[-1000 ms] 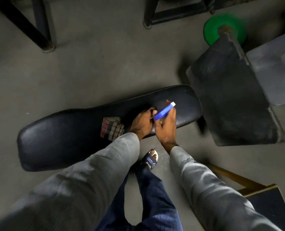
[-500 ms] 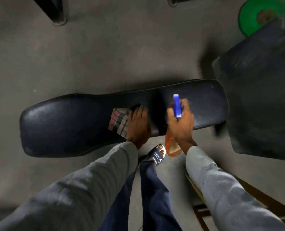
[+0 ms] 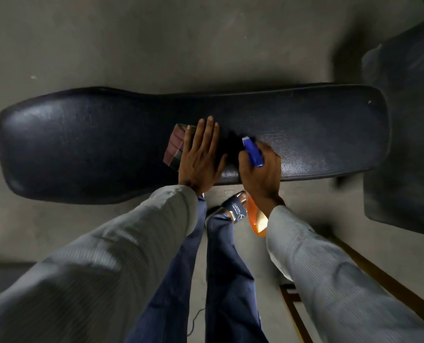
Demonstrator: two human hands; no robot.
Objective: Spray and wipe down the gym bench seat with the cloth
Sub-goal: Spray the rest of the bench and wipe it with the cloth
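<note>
Just one camera here, worn on the person's head, looking almost straight down past both sleeves at the worktop (image 3: 107, 144), which runs left to right across the middle of the shot. It sits pretty close, about arm's reach above it. Wide-angle lens, so the worktop's edges bow, and floor (image 3: 131, 40) shows beyond it.

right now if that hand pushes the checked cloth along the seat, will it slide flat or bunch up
Probably bunches a little: the cloth looks soft and folded, so it is likely floppy. The left hand lies flat on it, which should keep it spread. The bench seat looks smooth and glossy, so it likely slides easily.
</note>
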